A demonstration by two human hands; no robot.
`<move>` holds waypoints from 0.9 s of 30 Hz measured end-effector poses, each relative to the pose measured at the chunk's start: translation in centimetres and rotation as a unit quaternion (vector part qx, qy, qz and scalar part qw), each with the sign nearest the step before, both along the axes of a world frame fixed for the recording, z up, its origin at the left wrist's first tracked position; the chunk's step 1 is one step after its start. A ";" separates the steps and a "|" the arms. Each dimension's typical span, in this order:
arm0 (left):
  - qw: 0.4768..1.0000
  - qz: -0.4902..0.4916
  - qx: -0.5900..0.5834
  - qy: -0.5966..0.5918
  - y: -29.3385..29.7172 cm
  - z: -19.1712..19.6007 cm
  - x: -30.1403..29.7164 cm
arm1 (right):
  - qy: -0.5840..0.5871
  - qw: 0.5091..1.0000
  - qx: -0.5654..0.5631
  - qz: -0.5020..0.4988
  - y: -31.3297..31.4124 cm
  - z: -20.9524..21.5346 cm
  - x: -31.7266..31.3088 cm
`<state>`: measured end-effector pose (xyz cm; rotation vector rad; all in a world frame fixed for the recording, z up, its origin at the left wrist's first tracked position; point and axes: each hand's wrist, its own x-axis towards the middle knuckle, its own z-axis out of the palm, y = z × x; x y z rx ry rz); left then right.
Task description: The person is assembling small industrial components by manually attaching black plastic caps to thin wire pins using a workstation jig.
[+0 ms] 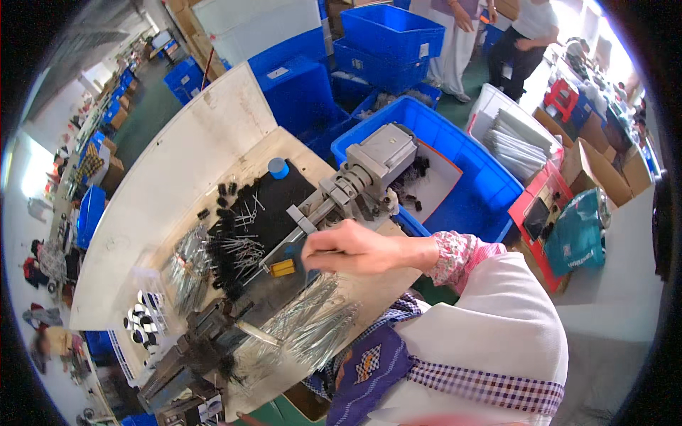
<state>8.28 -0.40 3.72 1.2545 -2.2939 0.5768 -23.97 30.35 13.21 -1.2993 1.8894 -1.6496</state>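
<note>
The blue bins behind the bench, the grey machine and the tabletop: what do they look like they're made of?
The blue bins look like moulded plastic: uniform colour, thick rims, slight sheen. The grey machine seems to be bare metal, matte silver-grey with blocky parts. The tabletop looks like pale unfinished wooden board, worn and scuffed, though the grain is too blurred to be sure.

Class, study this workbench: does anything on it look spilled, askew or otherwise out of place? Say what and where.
Nothing looks damaged, but the bench is untidy. Thin metal pins lie scattered at all angles over the black mat, with small black caps strewn along its far edge. The right hand hovers beside the grey press tool.
</note>
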 end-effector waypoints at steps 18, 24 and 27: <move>0.481 -0.259 0.716 0.435 11.1 1.5 -11.7 | 0.469 0.880 0.071 0.035 -11.0 -3.9 -2.4; 0.320 -0.208 0.815 0.436 12.8 9.2 -12.8 | 0.527 0.845 0.088 0.007 -12.5 -4.2 -1.4; 0.046 -0.271 0.808 0.522 8.7 10.1 -12.7 | 0.549 0.830 0.104 0.015 -13.3 -4.3 -1.7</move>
